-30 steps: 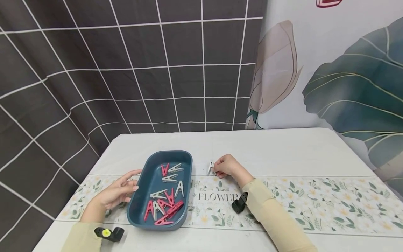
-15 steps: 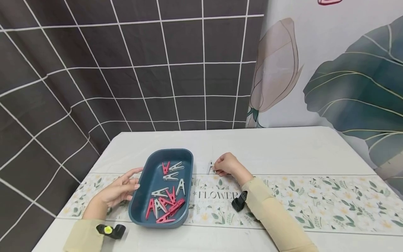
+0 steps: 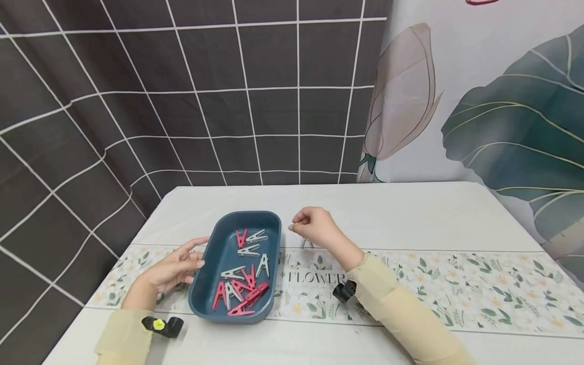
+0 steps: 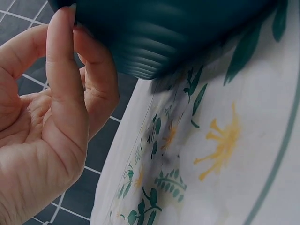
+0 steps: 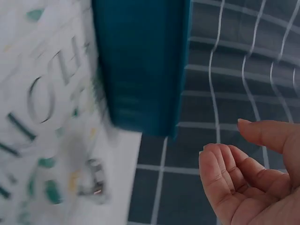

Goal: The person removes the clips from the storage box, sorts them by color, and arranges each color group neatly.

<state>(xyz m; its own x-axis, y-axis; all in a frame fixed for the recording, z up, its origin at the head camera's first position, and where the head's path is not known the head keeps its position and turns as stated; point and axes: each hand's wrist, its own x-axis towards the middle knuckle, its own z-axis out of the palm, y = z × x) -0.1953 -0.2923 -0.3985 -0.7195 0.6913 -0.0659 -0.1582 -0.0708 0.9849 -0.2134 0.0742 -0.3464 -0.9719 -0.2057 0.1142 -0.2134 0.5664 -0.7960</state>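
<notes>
One clip [image 3: 304,244] looks placed right of the blue bin [image 3: 223,258], the pink and white clips [image 3: 255,293] inside seemingly yet to come, the relaxed left hand [image 3: 171,271] touching the bin, the right hand [image 3: 319,228] empty.

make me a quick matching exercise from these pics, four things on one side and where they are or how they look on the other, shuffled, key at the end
Column 1
1. left hand
2. right hand
3. tray
4. lone clothespin

Column 2
A. above the table, holding nothing
B. on the table, apart from the tray, near one hand
C. dark blue, with pink clothespins and white clothespins inside
D. at the tray's outer side, fingers by its wall

Right pairs: 1-D, 2-A, 3-C, 4-B
</notes>
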